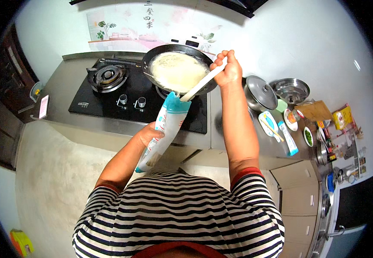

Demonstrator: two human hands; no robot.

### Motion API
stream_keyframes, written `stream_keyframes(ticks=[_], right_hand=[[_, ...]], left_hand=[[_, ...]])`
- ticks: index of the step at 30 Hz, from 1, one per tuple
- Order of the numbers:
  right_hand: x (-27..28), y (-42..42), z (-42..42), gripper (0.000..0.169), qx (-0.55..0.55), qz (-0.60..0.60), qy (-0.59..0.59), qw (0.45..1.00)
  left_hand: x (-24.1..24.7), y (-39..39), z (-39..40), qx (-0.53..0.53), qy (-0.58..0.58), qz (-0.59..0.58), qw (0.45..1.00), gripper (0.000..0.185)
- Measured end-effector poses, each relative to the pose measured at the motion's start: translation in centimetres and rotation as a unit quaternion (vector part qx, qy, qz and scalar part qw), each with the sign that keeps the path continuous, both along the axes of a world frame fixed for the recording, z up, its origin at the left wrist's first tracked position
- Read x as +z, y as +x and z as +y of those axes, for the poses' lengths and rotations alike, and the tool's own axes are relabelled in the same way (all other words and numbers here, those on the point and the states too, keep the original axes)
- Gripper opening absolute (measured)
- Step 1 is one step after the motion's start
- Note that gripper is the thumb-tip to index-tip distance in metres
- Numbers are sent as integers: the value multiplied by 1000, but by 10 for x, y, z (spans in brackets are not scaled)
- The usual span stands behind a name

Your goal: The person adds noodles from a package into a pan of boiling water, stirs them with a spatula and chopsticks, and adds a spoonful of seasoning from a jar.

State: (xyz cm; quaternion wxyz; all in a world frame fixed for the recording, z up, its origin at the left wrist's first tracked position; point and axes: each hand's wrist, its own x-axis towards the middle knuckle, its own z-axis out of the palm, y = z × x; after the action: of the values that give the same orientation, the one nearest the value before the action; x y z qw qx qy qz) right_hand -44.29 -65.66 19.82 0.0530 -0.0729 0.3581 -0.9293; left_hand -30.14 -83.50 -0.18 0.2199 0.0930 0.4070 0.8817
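Note:
My left hand (151, 133) grips a long plastic food packet (168, 124) with teal ends, its upper end open. A bundle of pale noodles (202, 84) slants up out of that opening, and my right hand (227, 68) is closed around the bundle's far end. Just beyond the packet, a black wok (147, 54) rests on the right burner, holding pale, foamy liquid (176, 69). The right forearm passes to the right of the wok. Steam or glare whitens the wall behind it.
The left burner (108, 74) bears no pan. A phone (44, 106) lies at the counter's left end. On the right stand a lidded steel pot (261, 93), a steel basin (292, 90), a tray with chopsticks (269, 124), another packet (288, 138), a jar (293, 116) and a bowl of chopped greens (308, 136).

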Motion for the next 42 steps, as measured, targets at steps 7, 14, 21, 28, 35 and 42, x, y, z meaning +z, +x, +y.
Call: stream_keyframes(ticks=[7, 14, 21, 28, 35, 42], right_hand=[[19, -101, 33, 24, -59, -11, -8, 998], [10, -180, -12, 21, -60, -6, 214, 975], [-54, -213, -72, 45, -213, 290, 725, 587], [-98, -115, -135, 33, 33, 494, 699, 515], [-118, -84, -170, 16, -52, 518, 748, 412], [-69, -9, -164, 32, 230, 359, 318, 847]], left_hand=[[-6, -9, -12, 126, 2, -16, 992, 40], [-5, 19, -29, 209, 38, -6, 977, 46], [17, 46, -31, 301, 78, -1, 951, 49], [4, 64, -50, 325, 92, 13, 941, 41], [10, 69, -56, 314, 91, 3, 945, 43], [22, 71, -66, 248, 32, 3, 968, 54]])
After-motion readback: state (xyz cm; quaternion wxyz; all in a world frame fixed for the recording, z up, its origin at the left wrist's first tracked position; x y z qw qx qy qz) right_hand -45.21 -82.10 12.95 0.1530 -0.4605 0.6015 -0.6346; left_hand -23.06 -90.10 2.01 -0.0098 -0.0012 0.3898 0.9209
